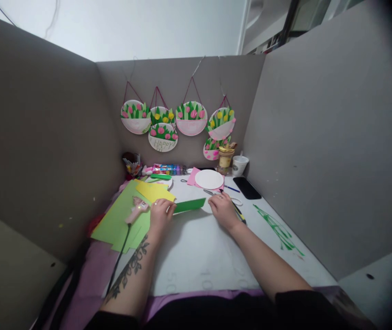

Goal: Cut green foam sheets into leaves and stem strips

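Pinching strip (189, 206) by its left end in left hand (161, 211), with free end near curled right hand (223, 210); cannot tell if holding anything there. Working over white sheet (189, 261), with glue gun (137, 212) on green paper (110, 222) left of grip, grey panel (175, 72) beyond. Pointing right, long axis crosswise.

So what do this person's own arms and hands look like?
Black sleeves end near the elbows. A dark tattoo of a leafy sprig runs along the left forearm; the right forearm shows none. No gloves; the left hand seems to wear a small ring, while the right hand is too blurred to tell.
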Demonstrator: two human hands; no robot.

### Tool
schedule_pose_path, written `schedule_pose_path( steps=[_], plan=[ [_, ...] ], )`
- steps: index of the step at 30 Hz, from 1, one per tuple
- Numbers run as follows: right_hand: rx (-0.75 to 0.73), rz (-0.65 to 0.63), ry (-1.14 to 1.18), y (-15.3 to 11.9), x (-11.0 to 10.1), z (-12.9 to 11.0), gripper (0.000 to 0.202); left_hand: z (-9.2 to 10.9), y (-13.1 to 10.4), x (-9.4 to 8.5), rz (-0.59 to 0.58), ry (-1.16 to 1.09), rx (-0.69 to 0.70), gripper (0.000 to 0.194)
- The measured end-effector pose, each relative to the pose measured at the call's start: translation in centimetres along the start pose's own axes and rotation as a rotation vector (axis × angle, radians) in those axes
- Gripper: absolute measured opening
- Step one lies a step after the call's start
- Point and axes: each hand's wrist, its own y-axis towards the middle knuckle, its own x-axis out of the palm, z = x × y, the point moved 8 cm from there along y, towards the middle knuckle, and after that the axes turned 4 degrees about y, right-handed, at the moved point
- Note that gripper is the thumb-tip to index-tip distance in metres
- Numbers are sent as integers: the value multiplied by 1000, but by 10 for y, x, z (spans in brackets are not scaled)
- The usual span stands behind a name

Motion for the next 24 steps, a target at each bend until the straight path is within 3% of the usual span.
schedule_pose_path(
  steps=[5,11,18,24],
  plan=[
    [-21,116,-1,-2,-10,-23,15,12,-5,3,32,32,26,15],
    [-133,-32,46,-10,20,-72,15,50,-12,25,-97,19,185,10],
    [-113,-125,34,-14,33,-71,12,53,-14,34,-186,15,185,17],
    [-75,-124,30,-7,31,-57,12,34,-8,31,-212,-9,82,16]
  ],
)
